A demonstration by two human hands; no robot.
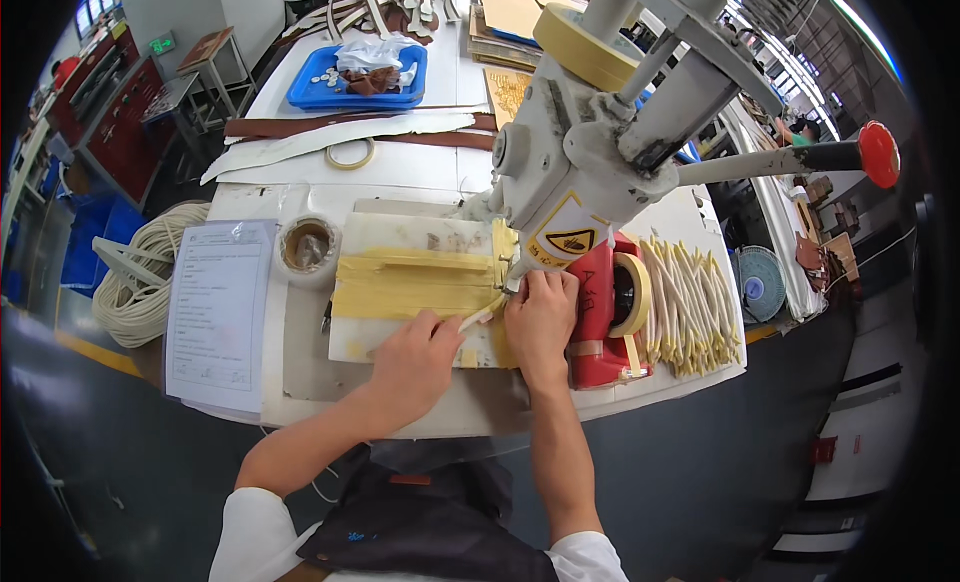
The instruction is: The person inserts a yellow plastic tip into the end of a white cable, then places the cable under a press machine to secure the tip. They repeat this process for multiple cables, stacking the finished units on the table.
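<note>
A short length of white cord [482, 317] slants up from my left hand [415, 360], whose thumb and fingers pinch its lower end. Its other end reaches the metal tip of a grey hand press [560, 147]. Close against that tip is my right hand [541, 322], fingers curled together; what they grip is hidden. Both hands are over a white board [355, 340] covered across its middle with yellow tape [400, 294]. A narrow raised ledge, also taped, runs across the board behind my left hand.
Right of my hands are a red tape dispenser [598, 360] and a pile of cut cords [690, 302] with yellow ends. Left are a clear tape roll [307, 250], a sleeved paper sheet [222, 317] and a cord coil [140, 282]. The press lever [780, 165] juts right; a blue tray [310, 92] stands behind.
</note>
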